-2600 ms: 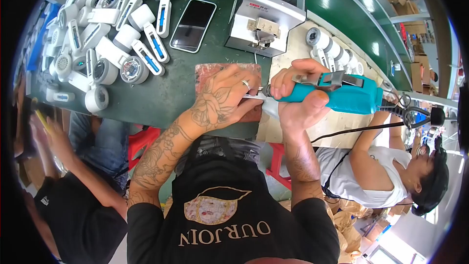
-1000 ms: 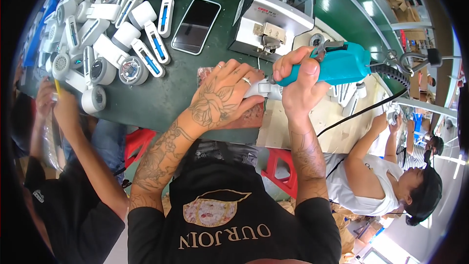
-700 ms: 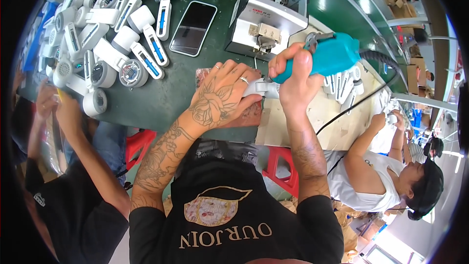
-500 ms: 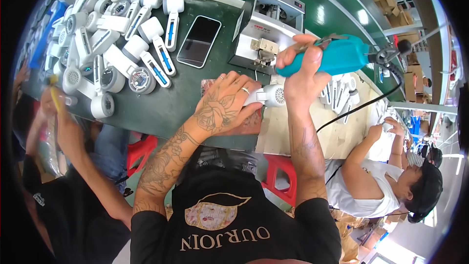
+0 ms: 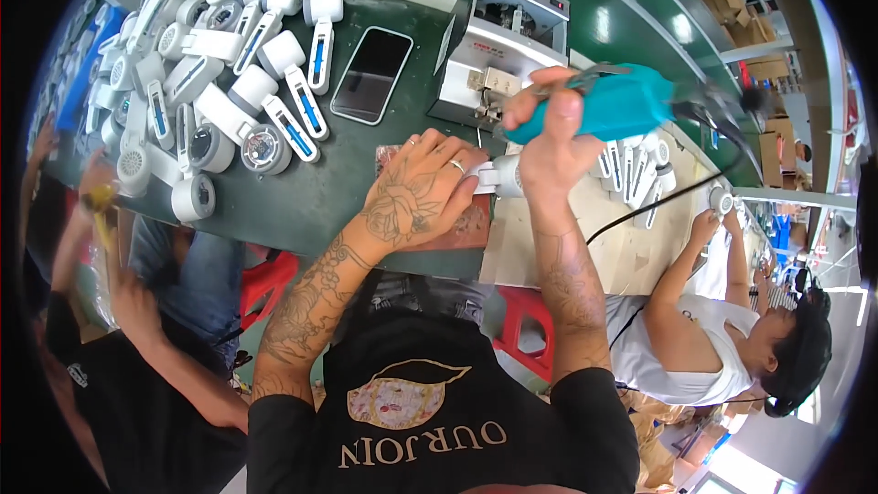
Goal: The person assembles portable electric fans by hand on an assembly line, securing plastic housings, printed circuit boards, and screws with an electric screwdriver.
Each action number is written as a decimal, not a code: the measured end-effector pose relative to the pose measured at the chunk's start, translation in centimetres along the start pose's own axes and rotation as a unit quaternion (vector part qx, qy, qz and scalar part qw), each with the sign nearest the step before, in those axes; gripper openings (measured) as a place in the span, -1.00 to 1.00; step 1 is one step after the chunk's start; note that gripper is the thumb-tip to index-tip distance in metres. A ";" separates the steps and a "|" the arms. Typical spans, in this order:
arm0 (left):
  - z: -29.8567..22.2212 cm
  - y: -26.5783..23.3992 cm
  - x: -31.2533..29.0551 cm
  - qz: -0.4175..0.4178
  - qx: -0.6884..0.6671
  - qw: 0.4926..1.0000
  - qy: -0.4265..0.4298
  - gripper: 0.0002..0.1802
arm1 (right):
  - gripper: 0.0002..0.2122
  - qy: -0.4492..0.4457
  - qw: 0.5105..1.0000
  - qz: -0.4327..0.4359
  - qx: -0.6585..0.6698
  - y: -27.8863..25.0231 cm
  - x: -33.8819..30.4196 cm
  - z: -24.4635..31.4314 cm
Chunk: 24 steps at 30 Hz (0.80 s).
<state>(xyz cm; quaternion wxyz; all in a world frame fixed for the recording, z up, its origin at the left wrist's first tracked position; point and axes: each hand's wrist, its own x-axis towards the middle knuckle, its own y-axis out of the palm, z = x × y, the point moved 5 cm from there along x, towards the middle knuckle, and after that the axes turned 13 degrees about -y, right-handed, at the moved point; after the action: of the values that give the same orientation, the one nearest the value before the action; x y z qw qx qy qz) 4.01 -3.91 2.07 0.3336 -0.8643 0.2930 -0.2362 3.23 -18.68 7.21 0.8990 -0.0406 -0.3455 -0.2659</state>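
My left hand [image 5: 416, 185] lies over a white handheld fan [image 5: 499, 178], its fingers wrapped round one end and holding it on a reddish mat [image 5: 465, 230]. The fan's round head points right, partly behind my right wrist. In my right hand [image 5: 560, 142] is a teal electric screwdriver [image 5: 631, 102], held nearly level above the fan, with its black cord trailing to the right. The screwdriver's tip is near the front of a silver screw feeder [image 5: 489, 53]; I cannot tell whether they touch.
Many white fans [image 5: 206, 64] are heaped at the left, by a phone [image 5: 372, 76]. More fans [image 5: 631, 169] lie on cardboard [image 5: 558, 261] at the right. A co-worker at the left holds a yellow tool [image 5: 102, 210]; another at the right holds a fan [image 5: 721, 200].
My right hand and the screwdriver have shifted slightly left, and the tool's rear is blurred. My left hand stays nearly still. The right co-worker's hands have risen with a fan.
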 end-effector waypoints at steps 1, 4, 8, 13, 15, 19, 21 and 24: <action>-0.1 0.1 0.2 0.007 -0.003 1.000 0.001 -0.71 | -0.49 -0.016 1.000 0.007 -0.012 -0.4 0.5 0.6; 0.2 0.3 0.2 0.013 -0.009 1.000 0.003 -0.68 | -0.54 -0.067 0.998 0.008 0.018 0.3 1.9 -0.1; 0.2 0.3 -0.2 0.011 -0.004 1.000 0.005 -0.63 | -0.60 -0.054 0.997 0.003 0.049 1.0 1.4 -1.8; -0.1 0.4 -0.2 0.003 -0.011 1.000 0.009 -0.70 | -0.64 -0.054 0.998 -0.013 0.036 0.9 1.7 -1.6; 0.2 0.3 -0.2 -0.003 -0.017 1.000 0.009 -0.69 | -0.65 0.005 1.000 0.004 0.022 1.3 1.4 -1.5; 0.2 0.3 -0.2 0.007 0.000 1.000 -0.003 -0.70 | -0.46 0.073 0.997 -0.007 0.021 -1.0 -1.1 1.7; 0.0 0.3 0.0 0.005 -0.006 1.000 0.005 -0.70 | -0.44 0.066 0.997 0.022 0.022 -1.9 -2.2 2.8; 0.2 0.2 0.1 0.008 -0.008 1.000 0.004 -0.68 | -0.41 0.073 0.997 0.024 0.006 -2.1 -3.0 3.0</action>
<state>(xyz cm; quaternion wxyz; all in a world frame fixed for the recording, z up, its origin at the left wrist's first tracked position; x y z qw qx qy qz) 4.10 -3.97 1.81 0.3276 -0.8634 0.3032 -0.2351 -1.50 -18.33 7.34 0.9282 -0.0239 -0.2797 -0.2441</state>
